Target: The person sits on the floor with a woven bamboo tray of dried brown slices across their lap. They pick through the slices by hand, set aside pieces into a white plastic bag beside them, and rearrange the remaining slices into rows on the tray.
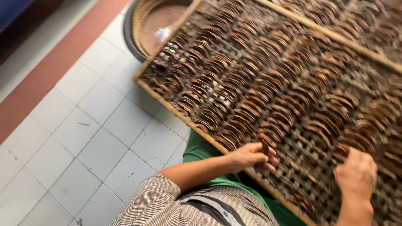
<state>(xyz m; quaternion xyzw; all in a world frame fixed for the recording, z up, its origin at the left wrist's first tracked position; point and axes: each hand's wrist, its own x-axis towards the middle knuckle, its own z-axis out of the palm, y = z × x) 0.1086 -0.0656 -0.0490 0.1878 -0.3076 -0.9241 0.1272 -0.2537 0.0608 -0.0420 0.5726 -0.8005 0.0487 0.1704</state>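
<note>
A round woven basket rests on the white tiled floor beside a red strip.

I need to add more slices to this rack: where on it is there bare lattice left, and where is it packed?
Bare lattice shows along the near edge, between the left hand and the right hand, down to the bamboo frame. Beyond the hands, overlapping rows of brown slices fill the rack. Left of the frame, the tiled floor is open.
</note>
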